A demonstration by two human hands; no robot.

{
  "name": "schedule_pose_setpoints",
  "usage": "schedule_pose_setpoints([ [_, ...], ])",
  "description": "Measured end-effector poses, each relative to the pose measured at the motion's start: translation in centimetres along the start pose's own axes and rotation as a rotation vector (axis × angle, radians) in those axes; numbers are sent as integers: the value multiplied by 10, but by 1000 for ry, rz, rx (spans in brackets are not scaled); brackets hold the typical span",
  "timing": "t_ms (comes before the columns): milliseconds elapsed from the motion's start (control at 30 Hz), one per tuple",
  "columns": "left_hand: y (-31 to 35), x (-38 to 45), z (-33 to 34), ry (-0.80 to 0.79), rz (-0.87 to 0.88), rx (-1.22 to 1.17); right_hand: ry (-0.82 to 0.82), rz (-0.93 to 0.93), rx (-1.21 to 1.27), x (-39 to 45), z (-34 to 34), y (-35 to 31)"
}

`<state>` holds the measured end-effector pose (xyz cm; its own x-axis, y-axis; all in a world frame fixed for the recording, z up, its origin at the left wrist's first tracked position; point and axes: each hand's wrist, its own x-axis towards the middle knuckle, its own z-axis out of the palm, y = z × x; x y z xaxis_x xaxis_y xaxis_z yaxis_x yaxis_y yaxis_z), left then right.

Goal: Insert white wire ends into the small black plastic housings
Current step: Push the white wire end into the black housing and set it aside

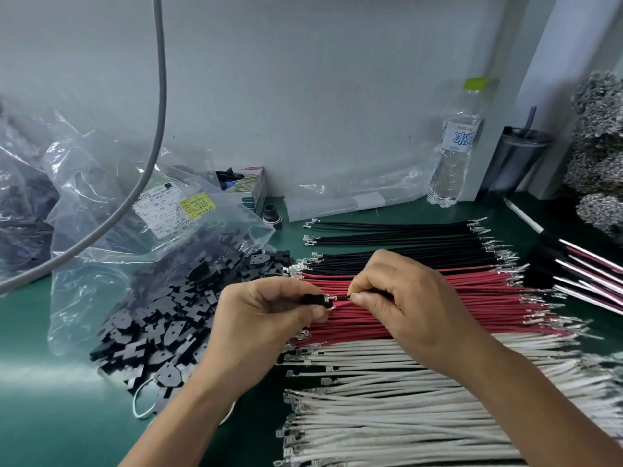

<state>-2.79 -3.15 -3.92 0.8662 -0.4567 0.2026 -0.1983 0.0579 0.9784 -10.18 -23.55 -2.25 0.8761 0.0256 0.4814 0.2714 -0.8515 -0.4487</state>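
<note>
Above the red wires, the left hand (269, 311) pinches a black housing (313, 299) while the right hand (401, 298) pinches a dark wire (340, 298) at its mouth, apparently mid-insertion; next, push straight home.

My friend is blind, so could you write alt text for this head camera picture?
Two hands meet over rows of wires: the left hand pinches a small black housing while the right hand pushes a dark wire into it. Below lie white wires, beside a bag of black housings.
</note>
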Motion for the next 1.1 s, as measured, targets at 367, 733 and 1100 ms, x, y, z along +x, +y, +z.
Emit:
schedule_pose_setpoints([
  [367, 0, -1, 0, -11, -10, -60, 68, -84, -19, 0, 11, -8],
  [733, 2, -2, 2, 51, -7, -49, 161, -119, -91, 1, 18, -3],
  [1100, -5, 0, 5, 111, 62, 38, 345, -190, -339, 1, 15, 1],
])
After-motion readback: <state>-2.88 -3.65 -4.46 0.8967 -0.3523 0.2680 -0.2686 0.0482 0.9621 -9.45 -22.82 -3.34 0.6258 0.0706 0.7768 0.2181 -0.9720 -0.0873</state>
